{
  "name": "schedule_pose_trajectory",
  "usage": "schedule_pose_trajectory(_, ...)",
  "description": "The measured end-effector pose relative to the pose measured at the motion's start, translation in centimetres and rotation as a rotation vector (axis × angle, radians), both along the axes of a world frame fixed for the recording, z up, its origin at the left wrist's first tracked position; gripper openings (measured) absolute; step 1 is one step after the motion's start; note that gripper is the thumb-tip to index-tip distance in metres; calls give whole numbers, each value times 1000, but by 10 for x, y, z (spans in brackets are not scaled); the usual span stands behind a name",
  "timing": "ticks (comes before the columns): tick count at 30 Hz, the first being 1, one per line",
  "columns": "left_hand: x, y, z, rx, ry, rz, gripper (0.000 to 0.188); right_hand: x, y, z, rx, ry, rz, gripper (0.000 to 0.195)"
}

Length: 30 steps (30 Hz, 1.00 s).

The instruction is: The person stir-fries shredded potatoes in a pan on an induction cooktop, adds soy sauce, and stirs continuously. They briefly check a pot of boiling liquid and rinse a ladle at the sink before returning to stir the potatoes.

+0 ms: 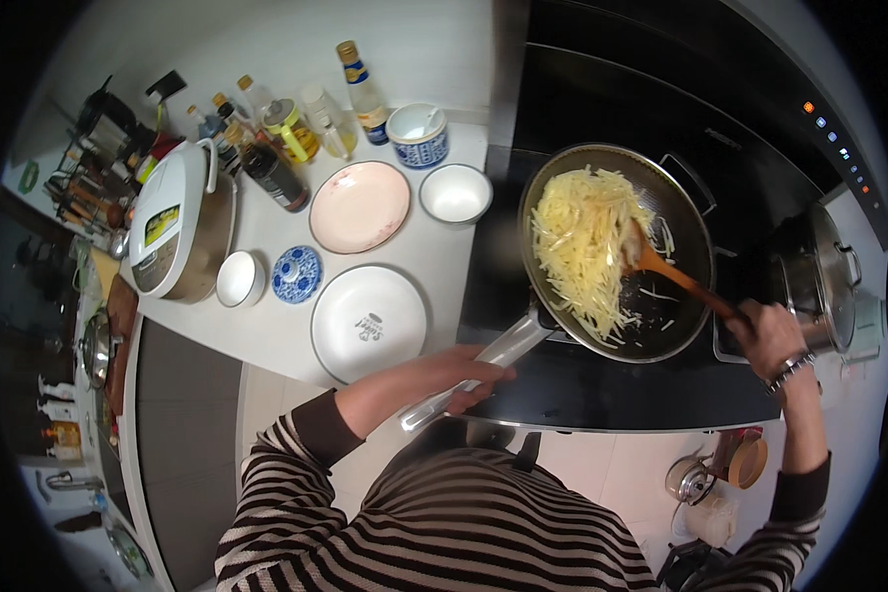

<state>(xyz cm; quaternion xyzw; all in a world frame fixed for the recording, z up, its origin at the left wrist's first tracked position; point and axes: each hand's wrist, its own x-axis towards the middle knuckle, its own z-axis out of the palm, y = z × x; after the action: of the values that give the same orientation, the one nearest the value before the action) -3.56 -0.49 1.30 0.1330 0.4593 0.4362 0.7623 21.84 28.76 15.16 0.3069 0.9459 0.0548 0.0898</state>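
A deep frying pan point(681, 311) stands on the black stove, with a heap of pale yellow shredded potato point(581, 237) mostly in its left half. My left hand point(462, 374) is closed around the pan's long metal handle point(514, 344). My right hand point(769, 337), with a metal-banded watch at the wrist, grips a wooden spatula point(677, 277). The spatula's blade is pushed into the right side of the shreds, which partly hide it. A few loose shreds lie on the pan's dark bottom.
Left of the stove, the white counter holds a white plate point(370, 323), a pink plate point(360, 207), small bowls point(456, 194), a blue-and-white lid point(297, 274), a matching jar point(418, 140), several bottles and a rice cooker point(181, 222). A lidded steel pot point(821, 277) stands right of the pan.
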Motion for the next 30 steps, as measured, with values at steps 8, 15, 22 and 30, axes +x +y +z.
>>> schedule_pose_trajectory(8,-4,12,2,-24,12,-75,27,53,45,32,-133,-29,-284,21)
schedule_pose_trajectory(15,-3,9,-15,-54,-75,-53,32,31,108,-45,-599,216,-625,29)
schedule_pose_trajectory(22,-4,5,-12,-8,-52,-66,33,7,58,-12,49,31,58,19)
schedule_pose_trajectory(30,-5,12,-3,-24,-9,-86,33,34,46,57,79,-102,-57,20)
